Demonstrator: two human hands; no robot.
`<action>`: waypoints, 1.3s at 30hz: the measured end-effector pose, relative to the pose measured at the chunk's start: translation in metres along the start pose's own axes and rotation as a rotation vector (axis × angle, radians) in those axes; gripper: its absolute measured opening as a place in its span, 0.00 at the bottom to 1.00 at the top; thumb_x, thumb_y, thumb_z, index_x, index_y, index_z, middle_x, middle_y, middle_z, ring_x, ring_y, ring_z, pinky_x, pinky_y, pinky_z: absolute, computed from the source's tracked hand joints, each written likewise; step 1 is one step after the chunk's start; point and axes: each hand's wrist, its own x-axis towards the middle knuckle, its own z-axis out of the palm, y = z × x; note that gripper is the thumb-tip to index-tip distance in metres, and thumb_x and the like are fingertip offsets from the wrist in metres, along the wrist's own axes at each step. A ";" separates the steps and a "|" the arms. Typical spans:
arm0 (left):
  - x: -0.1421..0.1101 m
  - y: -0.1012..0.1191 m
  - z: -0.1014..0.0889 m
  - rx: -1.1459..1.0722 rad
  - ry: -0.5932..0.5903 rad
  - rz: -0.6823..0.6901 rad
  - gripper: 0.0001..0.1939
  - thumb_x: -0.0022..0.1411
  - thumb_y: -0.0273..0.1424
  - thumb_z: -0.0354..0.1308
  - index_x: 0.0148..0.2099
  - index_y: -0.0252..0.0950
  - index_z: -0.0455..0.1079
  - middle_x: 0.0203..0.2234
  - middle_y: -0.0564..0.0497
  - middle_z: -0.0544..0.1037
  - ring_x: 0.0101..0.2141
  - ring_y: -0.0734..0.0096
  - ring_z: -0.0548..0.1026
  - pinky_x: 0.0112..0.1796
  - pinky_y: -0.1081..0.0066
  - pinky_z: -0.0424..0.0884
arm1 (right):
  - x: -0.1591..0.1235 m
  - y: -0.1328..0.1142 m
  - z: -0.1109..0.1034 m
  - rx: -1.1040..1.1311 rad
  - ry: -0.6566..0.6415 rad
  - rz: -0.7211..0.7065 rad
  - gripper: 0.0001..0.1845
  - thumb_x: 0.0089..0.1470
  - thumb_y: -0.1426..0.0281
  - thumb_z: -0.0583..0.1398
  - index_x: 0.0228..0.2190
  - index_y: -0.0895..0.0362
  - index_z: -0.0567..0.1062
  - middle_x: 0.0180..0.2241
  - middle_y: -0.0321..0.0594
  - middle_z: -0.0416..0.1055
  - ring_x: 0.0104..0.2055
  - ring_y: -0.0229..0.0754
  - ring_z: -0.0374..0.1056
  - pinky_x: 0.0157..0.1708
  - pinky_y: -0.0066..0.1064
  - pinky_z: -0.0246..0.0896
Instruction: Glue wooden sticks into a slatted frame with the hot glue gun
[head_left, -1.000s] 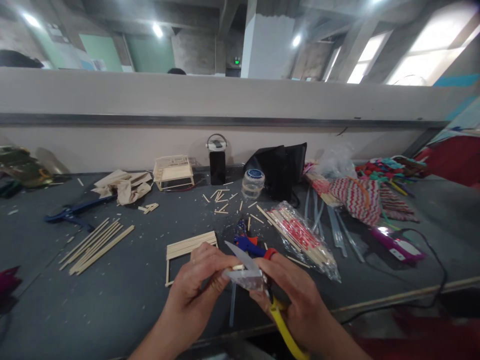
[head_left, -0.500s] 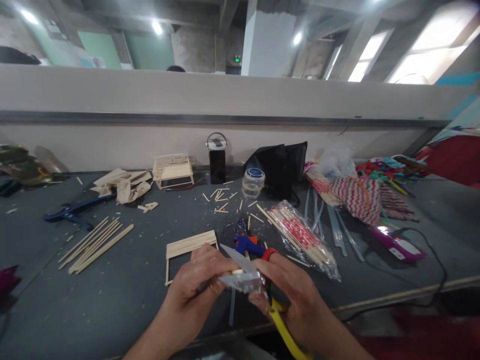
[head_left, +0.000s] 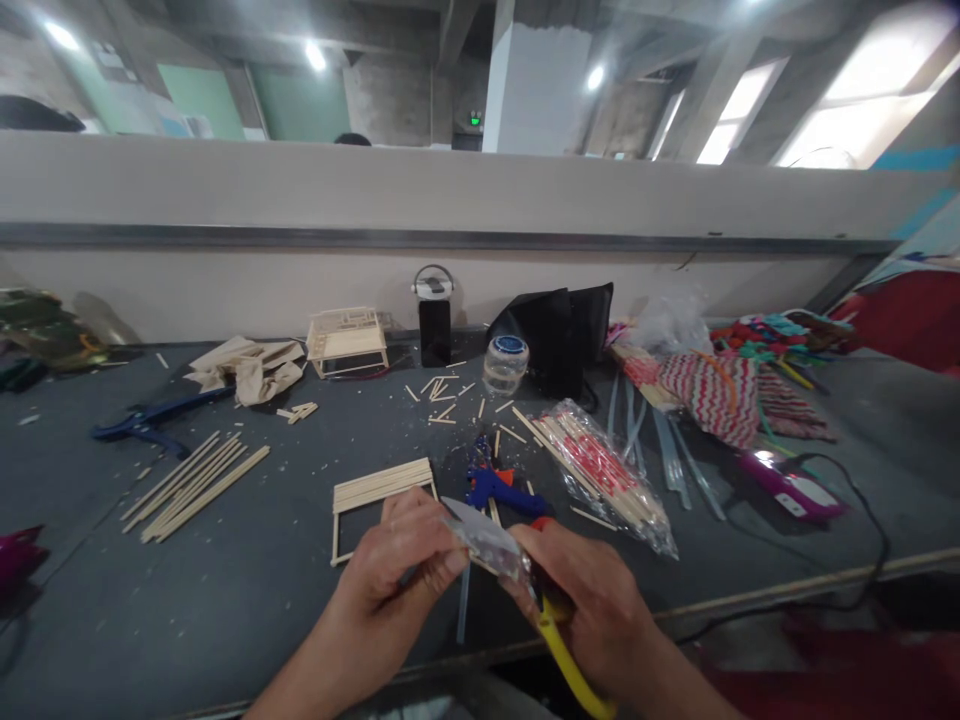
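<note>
My right hand (head_left: 592, 590) is closed round a pair of scissors (head_left: 487, 535) with a yellow handle. Their blades point left, almost together. My left hand (head_left: 409, 550) pinches a thin wooden stick (head_left: 484, 567) at the blades; most of the stick is hidden by fingers and metal. Just beyond my left hand lies a small wooden frame (head_left: 382, 484), partly covered with sticks laid side by side. A blue glue gun (head_left: 499, 492) rests on the table behind the scissors.
Loose sticks (head_left: 199, 490) lie to the left near blue pliers-like tool (head_left: 150, 420). A wooden model (head_left: 346, 345), a black phone (head_left: 435, 333) and a clear jar (head_left: 506, 366) stand at the back. Bagged sticks (head_left: 604, 470), glue sticks (head_left: 671, 460) and a purple corded device (head_left: 791, 485) are right.
The scissor blades have closed from wide apart to nearly together at the stick. Both hands stay in about the same place.
</note>
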 end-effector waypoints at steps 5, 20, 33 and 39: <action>-0.003 -0.005 -0.005 0.053 0.008 -0.104 0.10 0.67 0.29 0.50 0.43 0.39 0.73 0.30 0.51 0.75 0.34 0.71 0.70 0.37 0.71 0.64 | 0.000 0.019 -0.010 -0.146 0.193 0.152 0.13 0.56 0.68 0.61 0.45 0.55 0.70 0.26 0.34 0.69 0.24 0.37 0.66 0.26 0.28 0.62; -0.007 -0.009 -0.005 -0.179 0.008 -0.224 0.11 0.66 0.34 0.52 0.43 0.40 0.75 0.32 0.50 0.77 0.35 0.69 0.73 0.35 0.72 0.67 | 0.001 0.001 0.001 -0.090 -0.006 0.030 0.22 0.49 0.77 0.58 0.47 0.56 0.69 0.29 0.38 0.69 0.29 0.41 0.67 0.28 0.30 0.63; -0.007 -0.007 -0.006 -0.148 -0.045 -0.194 0.11 0.66 0.35 0.52 0.38 0.38 0.75 0.30 0.49 0.77 0.34 0.68 0.72 0.36 0.71 0.66 | 0.001 0.000 0.000 -0.119 -0.017 -0.011 0.19 0.50 0.76 0.56 0.45 0.55 0.71 0.27 0.37 0.69 0.26 0.39 0.67 0.26 0.29 0.60; -0.005 -0.003 -0.025 0.165 -0.110 -0.081 0.12 0.68 0.30 0.48 0.45 0.40 0.74 0.30 0.50 0.76 0.33 0.69 0.70 0.36 0.70 0.64 | 0.000 0.034 -0.006 -0.291 -0.026 0.308 0.16 0.54 0.67 0.59 0.46 0.55 0.72 0.33 0.39 0.77 0.31 0.43 0.74 0.28 0.31 0.66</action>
